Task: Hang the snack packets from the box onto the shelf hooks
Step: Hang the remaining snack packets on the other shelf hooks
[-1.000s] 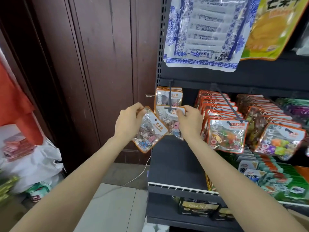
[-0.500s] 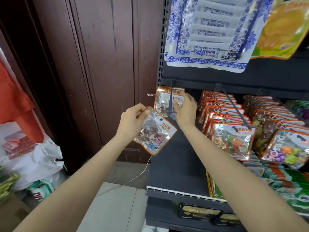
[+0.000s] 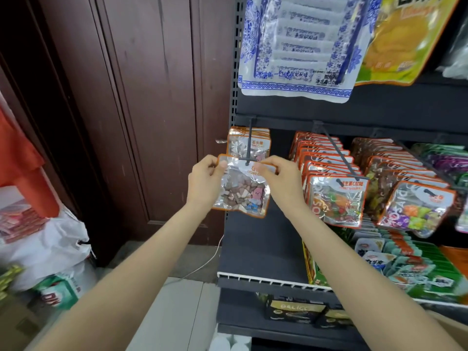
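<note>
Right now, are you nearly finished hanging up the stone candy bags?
Some are done: a few stone candy packets already hang at the back of the left hook. In hand: both the left hand and right hand pinch the top corners of one packet at the hook's tip. How many remain is unknown, since the box isn't in view.

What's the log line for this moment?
step: hanging packet on hook | left hand: pinches top left corner | right hand: pinches top right | hole at hook tip | hung packets behind
</note>
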